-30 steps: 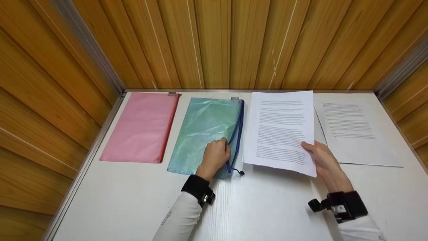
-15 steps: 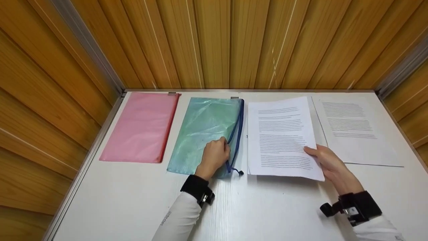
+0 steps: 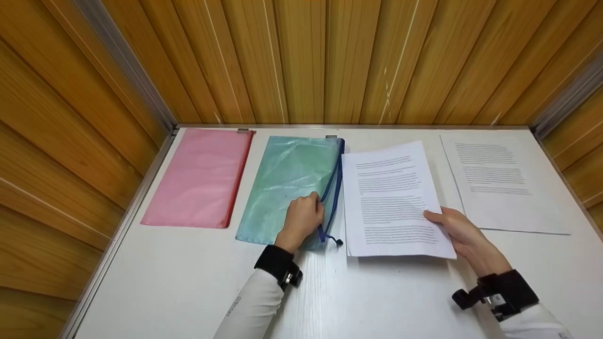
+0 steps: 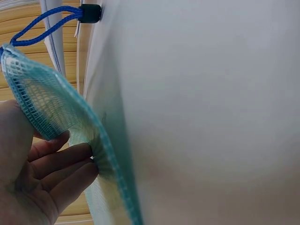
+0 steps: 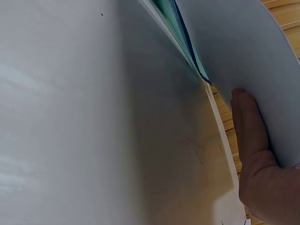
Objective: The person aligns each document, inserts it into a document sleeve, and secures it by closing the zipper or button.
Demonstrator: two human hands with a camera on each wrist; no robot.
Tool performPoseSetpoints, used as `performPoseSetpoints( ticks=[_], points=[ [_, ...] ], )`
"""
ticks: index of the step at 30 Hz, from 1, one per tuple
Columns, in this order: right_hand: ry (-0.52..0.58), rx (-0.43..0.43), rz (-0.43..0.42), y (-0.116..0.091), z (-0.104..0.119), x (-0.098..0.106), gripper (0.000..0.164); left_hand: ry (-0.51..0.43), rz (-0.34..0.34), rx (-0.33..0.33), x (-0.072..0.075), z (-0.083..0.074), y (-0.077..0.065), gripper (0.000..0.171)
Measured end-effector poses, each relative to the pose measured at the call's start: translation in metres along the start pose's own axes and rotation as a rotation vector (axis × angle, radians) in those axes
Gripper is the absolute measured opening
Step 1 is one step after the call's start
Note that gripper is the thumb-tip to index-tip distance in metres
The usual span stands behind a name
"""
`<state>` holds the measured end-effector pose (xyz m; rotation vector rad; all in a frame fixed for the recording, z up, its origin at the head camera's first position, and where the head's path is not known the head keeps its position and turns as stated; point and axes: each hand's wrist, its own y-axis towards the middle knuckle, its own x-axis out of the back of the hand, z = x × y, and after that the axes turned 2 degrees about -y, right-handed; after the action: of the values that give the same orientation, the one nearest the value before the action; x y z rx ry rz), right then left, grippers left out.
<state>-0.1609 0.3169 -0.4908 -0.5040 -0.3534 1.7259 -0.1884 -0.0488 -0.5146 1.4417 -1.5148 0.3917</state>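
Observation:
A green mesh zipper pouch (image 3: 287,174) lies on the table, its blue zipper edge gaping on the right side. My left hand (image 3: 301,219) grips the pouch's upper layer near that edge; in the left wrist view the mesh (image 4: 89,122) is lifted off the table above the curled fingers (image 4: 70,159). My right hand (image 3: 464,233) holds printed paper sheets (image 3: 391,202) by their right edge, thumb on top. Fingers (image 5: 248,117) support the underside in the right wrist view. The sheets' left edge is right at the pouch's opening; whether it is inside cannot be told.
A pink pouch (image 3: 198,179) with a red zipper lies flat at the left of the white table (image 3: 179,282). Another printed sheet or stack (image 3: 509,207) lies at the right. Wooden panels (image 3: 301,61) stand behind the table.
The paper sheets have come down toward the near side and tilted, then shifted left to the pouch's edge. My right hand moved with them. The left hand has stayed in place on the pouch.

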Motion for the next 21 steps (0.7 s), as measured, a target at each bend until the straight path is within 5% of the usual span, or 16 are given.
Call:
performPoseSetpoints(
  ticks=[21],
  points=[
    [0.089, 0.038, -0.019, 0.025, 0.005, -0.030, 0.061, 0.004, 0.082, 0.032, 0.001, -0.003, 0.000, 0.012]
  ],
)
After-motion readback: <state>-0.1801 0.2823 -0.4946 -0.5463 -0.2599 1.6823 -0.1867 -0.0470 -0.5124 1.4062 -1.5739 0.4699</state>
